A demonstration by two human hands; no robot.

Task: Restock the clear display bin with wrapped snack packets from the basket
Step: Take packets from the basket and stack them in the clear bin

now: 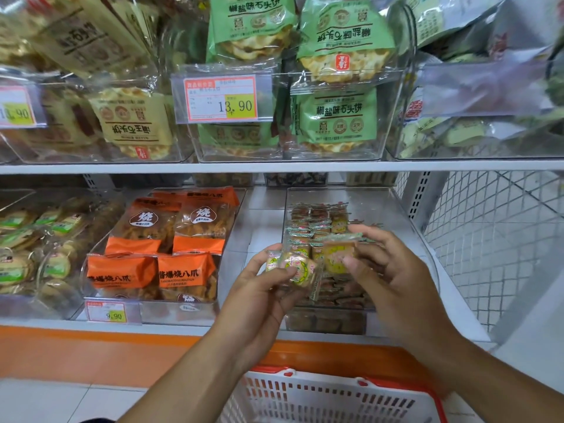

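White shop shelf (pixel 274 329): left hand (pixel 259 297) and right hand (pixel 393 270) each pinch small clear-wrapped yellow snack packets (pixel 297 265) above clear plastic display bin (pixel 396 215) (part-filled), white-and-red basket (pixel 335 398) directly below for short reach.

The snack packets (pixel 300 265) are clear wrap showing tan cakes, printed with yellow-green rings and green serrated ends. The basket (pixel 329 398) is white slotted plastic with a red rim. Neighbouring bags (pixel 166 239) are orange with white and black lettering. Upper-shelf packets (pixel 338 114) are green with dark characters; others (pixel 131 123) are pale yellow. Price tags (pixel 221 99) are red-bordered white with a yellow-green patch. The shelf edge (pixel 274 166) is white, the base panel (pixel 91 352) orange.
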